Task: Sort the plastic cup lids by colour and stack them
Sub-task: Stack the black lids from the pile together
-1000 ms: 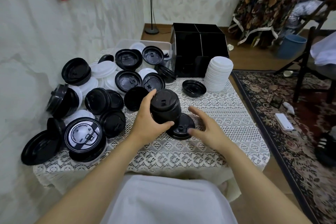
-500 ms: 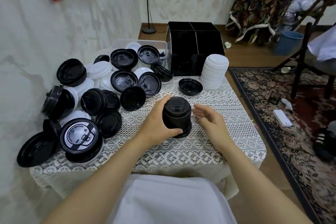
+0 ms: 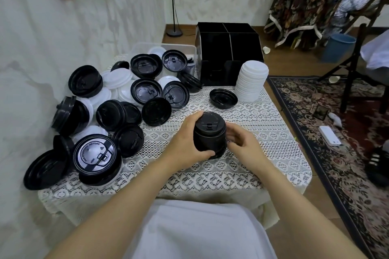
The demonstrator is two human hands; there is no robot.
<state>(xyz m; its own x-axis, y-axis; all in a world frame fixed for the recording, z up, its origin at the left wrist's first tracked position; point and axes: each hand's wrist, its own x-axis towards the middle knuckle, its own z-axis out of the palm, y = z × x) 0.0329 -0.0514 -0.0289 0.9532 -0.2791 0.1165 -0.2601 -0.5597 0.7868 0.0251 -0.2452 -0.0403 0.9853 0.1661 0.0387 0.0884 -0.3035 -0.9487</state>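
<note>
Two hands wrap the black stack point(image 3: 209, 134) on the bench point(image 3: 263, 124): left hand point(image 3: 185, 145) grips, right hand point(image 3: 242, 143) cups. I think black lids are being stacked; next, reach for a loose black lid point(image 3: 223, 98).

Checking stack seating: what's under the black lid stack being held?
A bottom black lid's rim shows beneath the black lid stack, on the lace tablecloth. The left hand covers its left side.

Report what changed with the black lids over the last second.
The left hand lowered the black stack from a tilt onto the single black lid and keeps its grip. The right hand left that lid and cups the stack's side. Unmoved: white stack, loose pile.
</note>
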